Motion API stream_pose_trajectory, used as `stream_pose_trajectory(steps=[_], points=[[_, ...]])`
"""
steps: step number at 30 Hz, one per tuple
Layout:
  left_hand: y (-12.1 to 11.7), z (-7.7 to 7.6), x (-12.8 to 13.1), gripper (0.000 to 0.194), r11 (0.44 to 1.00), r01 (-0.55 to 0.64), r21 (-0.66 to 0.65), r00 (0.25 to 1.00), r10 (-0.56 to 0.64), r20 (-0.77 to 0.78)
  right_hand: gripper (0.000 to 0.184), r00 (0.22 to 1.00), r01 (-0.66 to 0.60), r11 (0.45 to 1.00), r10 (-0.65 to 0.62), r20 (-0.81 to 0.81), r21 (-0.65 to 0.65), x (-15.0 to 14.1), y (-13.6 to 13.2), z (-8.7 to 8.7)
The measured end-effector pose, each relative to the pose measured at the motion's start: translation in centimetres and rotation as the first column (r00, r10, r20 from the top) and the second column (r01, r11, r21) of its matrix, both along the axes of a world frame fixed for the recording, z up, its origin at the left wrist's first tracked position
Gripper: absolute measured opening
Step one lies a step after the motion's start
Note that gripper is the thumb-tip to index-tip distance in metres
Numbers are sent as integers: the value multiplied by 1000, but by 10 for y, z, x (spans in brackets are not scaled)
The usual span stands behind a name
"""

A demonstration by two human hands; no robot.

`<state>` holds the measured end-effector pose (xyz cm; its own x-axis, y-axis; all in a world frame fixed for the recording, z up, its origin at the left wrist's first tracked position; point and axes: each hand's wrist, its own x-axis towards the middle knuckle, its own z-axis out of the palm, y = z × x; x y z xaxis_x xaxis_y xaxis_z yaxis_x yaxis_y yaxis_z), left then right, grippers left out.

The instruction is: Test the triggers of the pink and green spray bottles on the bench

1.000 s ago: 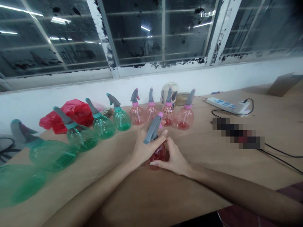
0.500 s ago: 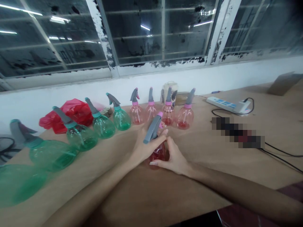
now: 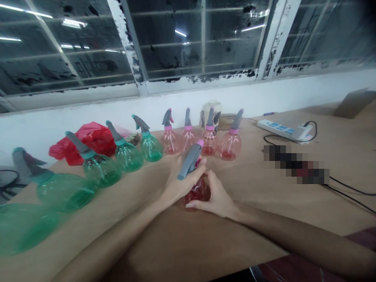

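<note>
A pink spray bottle (image 3: 197,190) with a grey trigger head (image 3: 189,160) stands on the wooden table (image 3: 252,184) in front of me. My left hand (image 3: 179,181) is wrapped round its neck and upper body from the left. My right hand (image 3: 216,196) cups the bottle's lower body from the right, fingers curled against it. Both hands hold the same bottle, and its base is partly hidden by them.
Behind runs a row of spray bottles: several green ones (image 3: 101,166) at the left, several pink ones (image 3: 229,143) in the middle. A red plastic bag (image 3: 88,141) lies by the wall. A white power strip (image 3: 283,131) and black cables (image 3: 349,188) lie at the right.
Almost nothing has moved. Both hands stay on the pink bottle; the view has shifted very slightly.
</note>
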<state>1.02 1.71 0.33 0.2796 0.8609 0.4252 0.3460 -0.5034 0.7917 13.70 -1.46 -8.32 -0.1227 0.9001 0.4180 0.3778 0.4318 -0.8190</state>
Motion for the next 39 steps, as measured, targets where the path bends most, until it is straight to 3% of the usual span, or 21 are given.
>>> stream_pose_trajectory(steps=[4, 14, 23, 30, 39], points=[[2, 2, 0, 12, 997, 69, -37, 997, -68, 28, 74, 1000, 3, 1000, -3, 8, -2, 1, 1, 1], [3, 0, -1, 16, 994, 104, 40, 994, -104, 16, 73, 1000, -5, 1000, 5, -3, 12, 2, 1, 2], [1, 0, -1, 7, 996, 70, 54, 997, -72, 25, 73, 1000, -18, 1000, 18, 11, 22, 2, 1, 2], [7, -3, -2, 17, 991, 126, 41, 992, -127, 19, 73, 1000, -1, 1000, 1, 6, -9, 2, 0, 4], [5, 1, 0, 4, 999, 46, 26, 999, -47, 7, 72, 1000, -1, 1000, 2, 30, -13, 1, -1, 3]])
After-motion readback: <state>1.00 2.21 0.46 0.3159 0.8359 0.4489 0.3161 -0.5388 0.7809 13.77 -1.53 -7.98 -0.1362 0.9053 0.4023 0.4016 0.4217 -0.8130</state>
